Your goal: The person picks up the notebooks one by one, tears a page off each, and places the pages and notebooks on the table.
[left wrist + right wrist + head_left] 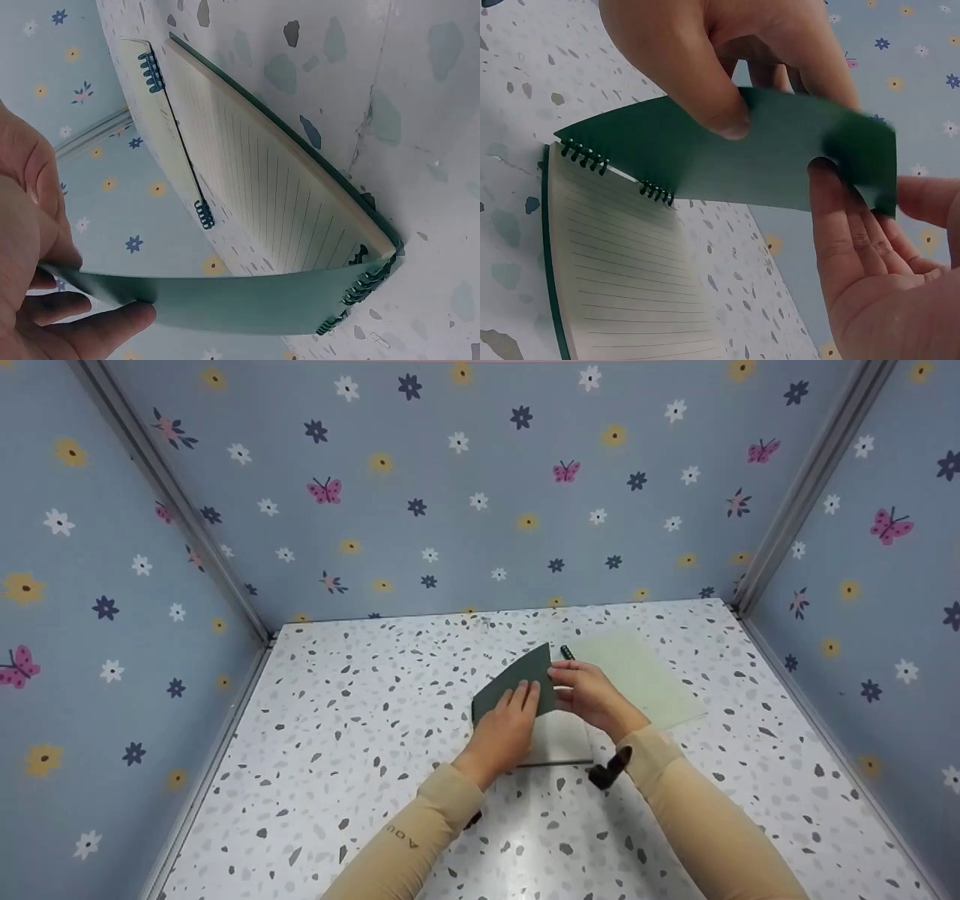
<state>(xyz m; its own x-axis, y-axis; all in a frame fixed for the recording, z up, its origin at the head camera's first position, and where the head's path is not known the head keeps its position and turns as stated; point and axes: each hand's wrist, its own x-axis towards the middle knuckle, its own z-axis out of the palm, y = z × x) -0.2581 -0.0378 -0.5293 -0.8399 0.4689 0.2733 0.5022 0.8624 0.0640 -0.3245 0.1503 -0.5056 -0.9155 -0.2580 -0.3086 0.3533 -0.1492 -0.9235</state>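
Note:
A small green spiral-bound notebook lies with its dark green cover (517, 682) raised and bent, its ruled pages (622, 262) in sight. Black binding rings (583, 157) join cover and pages along one edge. My left hand (501, 735) pinches the cover, with fingers along its outer face and the thumb (731, 124) on its inner face. At the cover's free edge my right hand (591, 697) pinches the corner, fingers (829, 217) on the inner face and thumb at the edge.
Behind my right hand lies a pale green notebook (649, 682) with black rings (567, 652) at its side. Speckled white tabletop (360, 720) surrounds both notebooks. Flower-patterned panels (480, 547) with metal corner posts (810, 472) enclose the table at the back and both sides.

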